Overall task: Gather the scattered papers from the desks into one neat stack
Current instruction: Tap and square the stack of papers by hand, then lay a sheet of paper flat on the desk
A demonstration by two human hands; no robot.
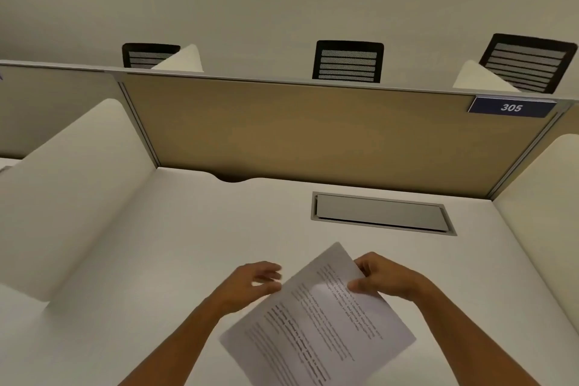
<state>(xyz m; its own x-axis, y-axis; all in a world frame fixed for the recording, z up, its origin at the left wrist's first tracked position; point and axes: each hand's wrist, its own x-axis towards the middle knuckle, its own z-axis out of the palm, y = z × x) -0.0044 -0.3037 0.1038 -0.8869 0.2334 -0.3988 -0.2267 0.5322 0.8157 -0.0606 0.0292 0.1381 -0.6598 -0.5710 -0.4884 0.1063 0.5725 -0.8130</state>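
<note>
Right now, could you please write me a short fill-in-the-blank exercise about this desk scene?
1. The printed papers are pinched by the ____ hand.
2. The blue sign on the partition reads ____.
3. Beyond the partition, ____ black chair backs show.
4. The left hand is ____, fingers spread.

Answers: right; 305; three; open

Desk: white laminate desk (pixel 175 229), nearest, spanning the view.
Paper: printed white paper sheet (pixel 316 326), above the desk's near centre, between both hands.
Right hand (pixel 380 277): grips the sheet's far-right edge.
Left hand (pixel 250 283): just left of the sheet.
Hatch: grey rectangular cable hatch (pixel 380 213), set in the desk, far right.
Partition: tan fabric partition panel (pixel 313 135), behind the desk.
Plate: blue number plate (pixel 511 107), on the partition's far-right corner.
Chairs: three black mesh chair backs (pixel 348 61), beyond the partition.
</note>
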